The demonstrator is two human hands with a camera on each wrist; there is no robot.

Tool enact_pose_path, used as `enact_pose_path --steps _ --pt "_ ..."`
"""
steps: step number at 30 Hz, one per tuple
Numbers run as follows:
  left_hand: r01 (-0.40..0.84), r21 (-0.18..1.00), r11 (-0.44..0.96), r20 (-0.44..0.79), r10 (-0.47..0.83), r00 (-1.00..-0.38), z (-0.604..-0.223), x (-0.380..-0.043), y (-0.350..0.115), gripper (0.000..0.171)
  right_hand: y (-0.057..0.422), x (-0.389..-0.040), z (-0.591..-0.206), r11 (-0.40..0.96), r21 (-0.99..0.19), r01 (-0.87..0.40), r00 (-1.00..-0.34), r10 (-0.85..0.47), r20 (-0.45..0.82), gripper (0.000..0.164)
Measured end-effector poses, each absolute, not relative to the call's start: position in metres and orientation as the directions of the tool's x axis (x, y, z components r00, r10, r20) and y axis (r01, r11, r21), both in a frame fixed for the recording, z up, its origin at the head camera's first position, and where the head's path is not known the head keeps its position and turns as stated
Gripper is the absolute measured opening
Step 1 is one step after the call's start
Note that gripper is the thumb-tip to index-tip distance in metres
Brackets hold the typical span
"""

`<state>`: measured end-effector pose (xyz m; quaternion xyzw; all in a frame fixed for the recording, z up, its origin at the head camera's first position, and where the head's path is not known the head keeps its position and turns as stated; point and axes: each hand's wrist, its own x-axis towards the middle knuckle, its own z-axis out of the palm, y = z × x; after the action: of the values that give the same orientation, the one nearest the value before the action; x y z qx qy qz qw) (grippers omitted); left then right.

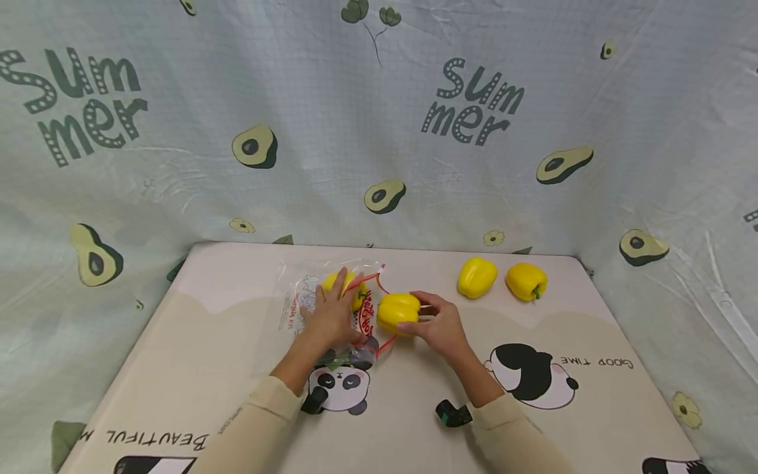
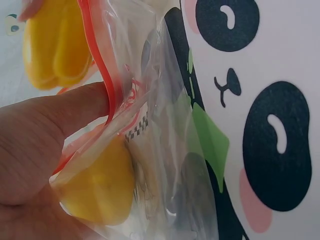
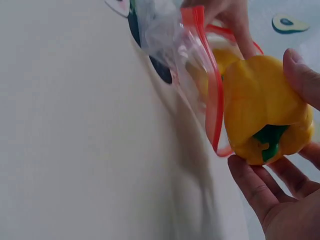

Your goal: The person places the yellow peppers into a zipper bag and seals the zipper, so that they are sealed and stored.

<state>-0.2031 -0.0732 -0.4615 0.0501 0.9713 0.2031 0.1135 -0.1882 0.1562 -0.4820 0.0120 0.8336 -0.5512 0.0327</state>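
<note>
A clear zip bag (image 1: 293,306) with a red-edged mouth lies on the table, its mouth facing right. One yellow bell pepper (image 2: 102,187) is inside it. My left hand (image 1: 331,320) spreads its fingers over the bag, and in the left wrist view its thumb (image 2: 85,105) presses against the red edge, keeping the mouth apart. My right hand (image 1: 444,331) grips a second yellow bell pepper (image 1: 398,312) between thumb and fingers, right at the mouth. Its green stem (image 3: 270,140) points away from the bag in the right wrist view.
Two more yellow bell peppers, one nearer (image 1: 477,277) and one farther right (image 1: 526,282), lie toward the back right of the table. A printed cloth (image 1: 331,118) hangs behind and beside the table (image 1: 408,408). Black wrist devices (image 1: 453,413) sit by my sleeves.
</note>
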Motion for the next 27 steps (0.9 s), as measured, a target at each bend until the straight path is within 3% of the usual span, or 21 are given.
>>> enact_pose_path --steps 7,27 --pt "0.065 0.422 0.904 -0.191 0.159 -0.969 -0.460 -0.201 -0.074 0.111 0.129 -0.187 -0.486 0.420 -0.906 0.041 -0.999 -0.011 -0.050 0.066" --pt "0.083 0.429 0.899 -0.189 0.180 -0.965 -0.461 -0.201 -0.074 0.112 0.089 -0.182 -0.499 0.444 -0.895 0.041 -0.985 0.169 0.039 0.072"
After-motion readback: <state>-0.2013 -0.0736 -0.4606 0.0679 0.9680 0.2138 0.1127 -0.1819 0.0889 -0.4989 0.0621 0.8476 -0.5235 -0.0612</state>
